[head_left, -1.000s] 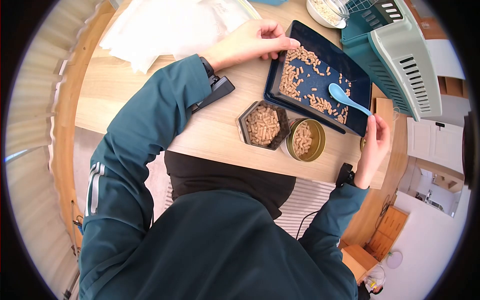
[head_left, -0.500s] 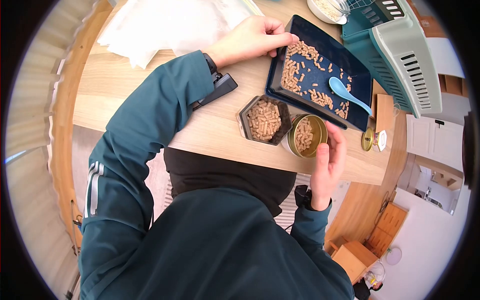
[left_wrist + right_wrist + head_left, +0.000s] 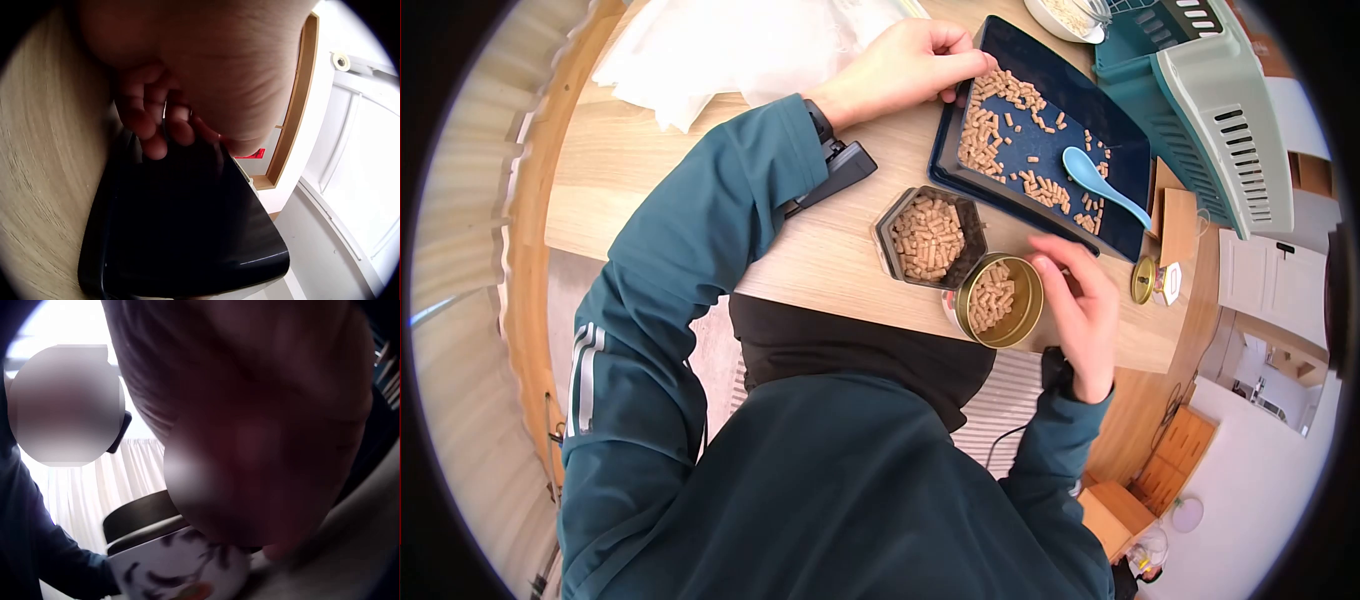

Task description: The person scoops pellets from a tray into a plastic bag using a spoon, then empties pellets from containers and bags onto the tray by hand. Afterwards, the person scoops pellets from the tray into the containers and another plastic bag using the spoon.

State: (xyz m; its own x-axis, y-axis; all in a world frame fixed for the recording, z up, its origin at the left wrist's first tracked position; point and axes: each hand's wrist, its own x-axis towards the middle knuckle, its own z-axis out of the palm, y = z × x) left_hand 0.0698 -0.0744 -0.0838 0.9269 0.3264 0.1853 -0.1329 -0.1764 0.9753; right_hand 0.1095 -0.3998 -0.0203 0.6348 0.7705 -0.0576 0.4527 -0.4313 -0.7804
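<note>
My left hand (image 3: pixel 905 75) pinches the near left rim of the dark blue tray (image 3: pixel 1108 95), thumb on top; in the left wrist view its fingers bend against the tray's outer wall (image 3: pixel 181 219). Brown pellets and a light blue spoon (image 3: pixel 1085 170) lie in the tray. Beside the round tin (image 3: pixel 1028 305), my right hand (image 3: pixel 1085 320) has loosely bent fingers; contact is unclear. The tin holds pellets, and its patterned outside (image 3: pixel 181 569) shows in the right wrist view. A hexagonal container (image 3: pixel 927 238) of pellets stands left of the tin.
White sheets or bags (image 3: pixel 730 60) lie at the upper left. A teal and grey carrier (image 3: pixel 1230 130) stands beyond the tray, near a bowl (image 3: pixel 1065 18). A small gold-lidded jar (image 3: pixel 1143 280) is at the right. The table's front edge runs close to the tin.
My right hand has left the spoon's handle end and come to the tin's right side. The tin has shifted toward the table's front edge. My left hand stays at the tray rim.
</note>
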